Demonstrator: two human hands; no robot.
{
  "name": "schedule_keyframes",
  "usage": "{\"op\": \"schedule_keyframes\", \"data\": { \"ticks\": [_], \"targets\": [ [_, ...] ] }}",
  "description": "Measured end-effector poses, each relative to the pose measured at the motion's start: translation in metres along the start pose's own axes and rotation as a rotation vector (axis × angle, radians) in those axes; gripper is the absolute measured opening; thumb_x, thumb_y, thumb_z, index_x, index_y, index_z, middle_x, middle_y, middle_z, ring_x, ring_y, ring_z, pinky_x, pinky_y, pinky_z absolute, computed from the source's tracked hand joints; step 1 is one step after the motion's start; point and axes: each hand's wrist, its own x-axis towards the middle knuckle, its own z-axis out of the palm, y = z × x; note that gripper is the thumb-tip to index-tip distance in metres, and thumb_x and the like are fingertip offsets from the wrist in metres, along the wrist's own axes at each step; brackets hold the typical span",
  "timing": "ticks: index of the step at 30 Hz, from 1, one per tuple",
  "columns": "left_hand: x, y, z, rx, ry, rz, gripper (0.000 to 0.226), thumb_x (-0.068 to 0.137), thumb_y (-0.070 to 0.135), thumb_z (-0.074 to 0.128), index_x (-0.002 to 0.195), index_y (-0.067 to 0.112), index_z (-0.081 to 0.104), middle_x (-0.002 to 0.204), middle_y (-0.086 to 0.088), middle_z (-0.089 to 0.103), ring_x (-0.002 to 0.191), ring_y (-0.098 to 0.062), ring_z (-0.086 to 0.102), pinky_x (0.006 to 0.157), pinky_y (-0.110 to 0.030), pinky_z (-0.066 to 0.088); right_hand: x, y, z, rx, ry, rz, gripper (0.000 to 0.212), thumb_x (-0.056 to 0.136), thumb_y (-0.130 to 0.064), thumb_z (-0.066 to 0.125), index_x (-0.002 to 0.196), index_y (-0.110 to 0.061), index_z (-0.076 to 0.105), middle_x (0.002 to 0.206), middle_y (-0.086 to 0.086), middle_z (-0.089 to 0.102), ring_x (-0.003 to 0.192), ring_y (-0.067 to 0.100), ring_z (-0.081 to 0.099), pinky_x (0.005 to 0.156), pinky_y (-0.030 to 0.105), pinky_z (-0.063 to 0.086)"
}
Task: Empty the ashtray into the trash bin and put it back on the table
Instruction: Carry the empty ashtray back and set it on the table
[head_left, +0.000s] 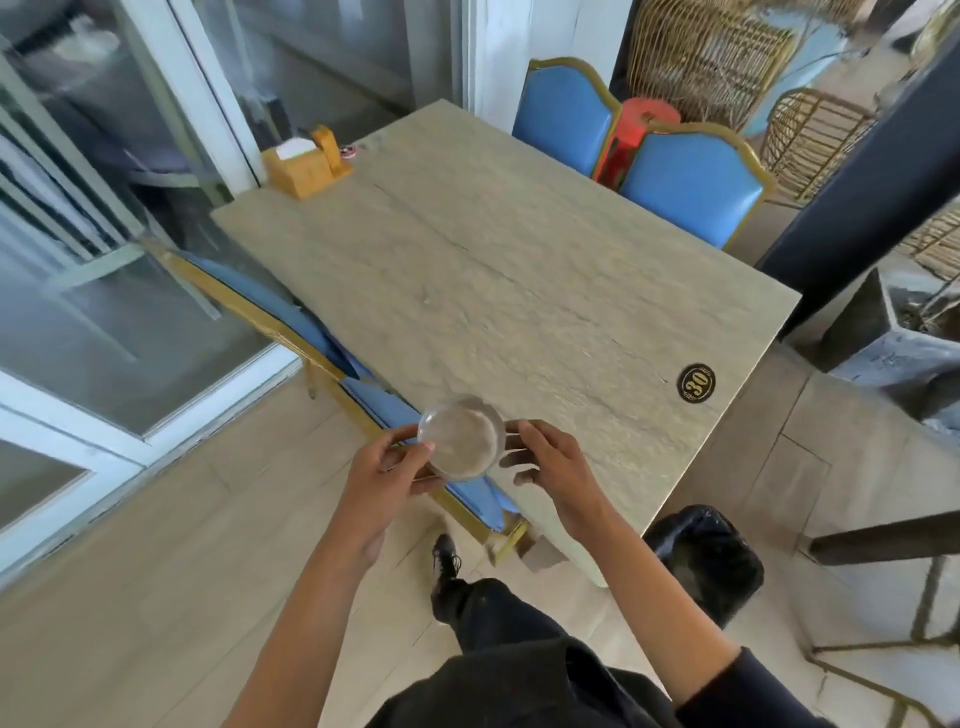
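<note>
A round clear glass ashtray (461, 436) is held in the air over the near left corner of the beige stone-look table (498, 270). My left hand (387, 470) pinches its left rim between thumb and fingers. My right hand (550, 460) touches its right side with fingers spread. The ashtray looks empty. A black-lined trash bin (706, 561) stands on the floor under the table's near right corner, to the right of my right forearm.
A wooden napkin holder (306, 161) sits at the table's far left corner, and a black "30" sticker (696, 383) near the right edge. Blue chairs (691, 182) stand along the far side, another (311, 332) is tucked in at the left. A grey planter (883, 332) is at the right.
</note>
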Motion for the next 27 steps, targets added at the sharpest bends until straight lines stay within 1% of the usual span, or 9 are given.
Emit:
{"op": "schedule_keyframes", "data": {
  "ticks": [3, 6, 9, 11, 13, 16, 19, 23, 27],
  "targets": [
    [0.041, 0.016, -0.011, -0.017, 0.004, -0.002, 0.031, 0.098, 0.013, 0.069, 0.128, 0.006, 0.065, 0.11, -0.016, 0.077, 0.104, -0.033, 0.077, 0.078, -0.032, 0.067, 0.046, 0.011, 0.002, -0.079, 0.075, 0.032, 0.028, 0.107, -0.025, 0.052, 0.113, -0.007, 0.072, 0.101, 0.013, 0.077, 0.082, 0.021, 0.07, 0.069, 0.035, 0.057],
    [0.09, 0.031, -0.019, 0.016, -0.021, -0.017, 0.034, 0.099, 0.015, 0.068, 0.131, 0.009, 0.062, 0.115, -0.016, 0.076, 0.106, -0.032, 0.076, 0.075, -0.028, 0.067, 0.099, 0.036, 0.002, -0.363, 0.115, 0.039, 0.024, 0.103, -0.022, 0.057, 0.117, -0.008, 0.069, 0.103, 0.011, 0.076, 0.085, 0.024, 0.073, 0.079, 0.044, 0.062],
    [0.138, 0.045, -0.023, 0.07, -0.064, -0.05, 0.034, 0.099, 0.015, 0.068, 0.132, 0.01, 0.062, 0.117, -0.014, 0.075, 0.108, -0.03, 0.075, 0.086, -0.037, 0.065, 0.142, 0.062, 0.01, -0.576, 0.155, 0.065, 0.028, 0.097, -0.019, 0.064, 0.124, -0.011, 0.067, 0.105, 0.008, 0.073, 0.085, 0.024, 0.071, 0.082, 0.039, 0.057],
    [0.166, 0.053, -0.024, 0.115, -0.082, -0.068, 0.034, 0.099, 0.013, 0.066, 0.133, 0.007, 0.062, 0.116, -0.014, 0.075, 0.108, -0.03, 0.074, 0.094, -0.045, 0.062, 0.164, 0.072, 0.02, -0.692, 0.165, 0.123, 0.044, 0.095, -0.022, 0.067, 0.137, -0.012, 0.06, 0.124, 0.012, 0.068, 0.109, 0.028, 0.068, 0.095, 0.038, 0.053],
    [0.19, 0.061, -0.024, 0.143, -0.095, -0.088, 0.033, 0.1, 0.012, 0.065, 0.132, 0.006, 0.061, 0.115, -0.015, 0.074, 0.105, -0.031, 0.074, 0.095, -0.046, 0.061, 0.182, 0.078, 0.031, -0.815, 0.161, 0.178, 0.06, 0.093, -0.023, 0.066, 0.149, -0.015, 0.047, 0.146, 0.014, 0.053, 0.134, 0.032, 0.053, 0.107, 0.041, 0.045],
    [0.224, 0.069, -0.024, 0.188, -0.131, -0.109, 0.032, 0.1, 0.013, 0.065, 0.132, 0.008, 0.061, 0.115, -0.015, 0.073, 0.104, -0.03, 0.075, 0.087, -0.036, 0.064, 0.205, 0.081, 0.046, -0.921, 0.167, 0.187, 0.075, 0.092, -0.022, 0.066, 0.158, -0.017, 0.03, 0.166, 0.018, 0.025, 0.153, 0.035, 0.024, 0.119, 0.048, 0.033],
    [0.255, 0.072, -0.024, 0.196, -0.157, -0.148, 0.033, 0.1, 0.012, 0.066, 0.132, 0.007, 0.06, 0.118, -0.018, 0.073, 0.1, -0.026, 0.076, 0.083, -0.034, 0.065, 0.225, 0.08, 0.059, -0.985, 0.185, 0.222, 0.086, 0.092, -0.026, 0.069, 0.162, -0.02, 0.019, 0.171, 0.019, 0.007, 0.158, 0.038, 0.007, 0.124, 0.053, 0.022],
    [0.293, 0.076, -0.018, 0.204, -0.184, -0.201, 0.033, 0.1, 0.009, 0.064, 0.133, 0.005, 0.059, 0.118, -0.018, 0.072, 0.103, -0.029, 0.075, 0.083, -0.033, 0.065, 0.255, 0.075, 0.073, -0.984, 0.217, 0.29, 0.1, 0.088, -0.034, 0.077, 0.163, -0.025, 0.011, 0.171, 0.021, -0.008, 0.158, 0.04, -0.006, 0.125, 0.057, 0.013],
    [0.334, 0.078, -0.011, 0.237, -0.214, -0.23, 0.036, 0.101, 0.009, 0.063, 0.136, 0.004, 0.057, 0.124, -0.02, 0.069, 0.112, -0.032, 0.072, 0.093, -0.041, 0.061, 0.275, 0.075, 0.086, -0.991, 0.255, 0.377, 0.109, 0.083, -0.037, 0.081, 0.163, -0.03, 0.007, 0.168, 0.022, -0.019, 0.156, 0.04, -0.017, 0.123, 0.065, 0.008]
  ]
}}
